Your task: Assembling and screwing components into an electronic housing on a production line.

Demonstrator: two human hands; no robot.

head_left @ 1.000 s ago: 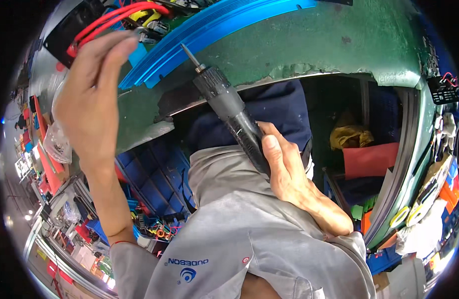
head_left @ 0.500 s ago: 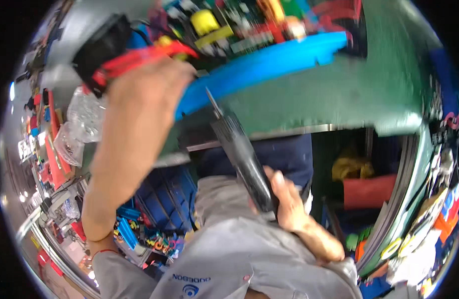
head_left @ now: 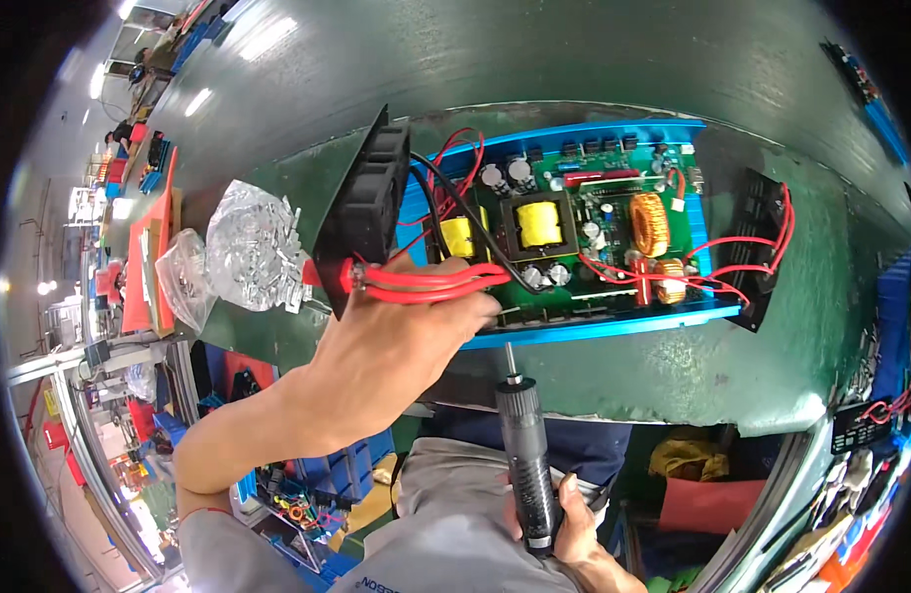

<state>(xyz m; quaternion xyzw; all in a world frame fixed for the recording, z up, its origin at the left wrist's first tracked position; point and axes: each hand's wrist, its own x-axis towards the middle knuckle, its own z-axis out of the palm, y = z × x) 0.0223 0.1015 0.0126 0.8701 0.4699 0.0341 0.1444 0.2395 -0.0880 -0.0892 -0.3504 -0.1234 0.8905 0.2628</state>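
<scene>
A blue metal housing (head_left: 613, 328) lies on the green table, holding a green circuit board (head_left: 613, 240) with yellow transformers (head_left: 540, 225) and copper coils. My left hand (head_left: 401, 341) reaches over its near left side, fingers pinched together at the near wall; what they hold, if anything, I cannot make out. Thick red cables (head_left: 435, 287) run across its knuckles from a black end panel with a fan (head_left: 368, 193). My right hand (head_left: 574, 524) is wrapped round a black electric screwdriver (head_left: 524, 450). The screwdriver's bit points away from me, close to the housing's near wall.
Left of the housing lies a clear plastic bag (head_left: 253, 247) of small metal pieces. A second black panel (head_left: 762, 247) with red wires is at the housing's right end. Below the table's left side stand blue bins (head_left: 347, 469) with parts; a red sheet (head_left: 710, 504) is at lower right.
My view has shifted, bringing the whole housing into sight. My left hand has moved from the black end panel to the housing's near wall. The screwdriver has turned more upright.
</scene>
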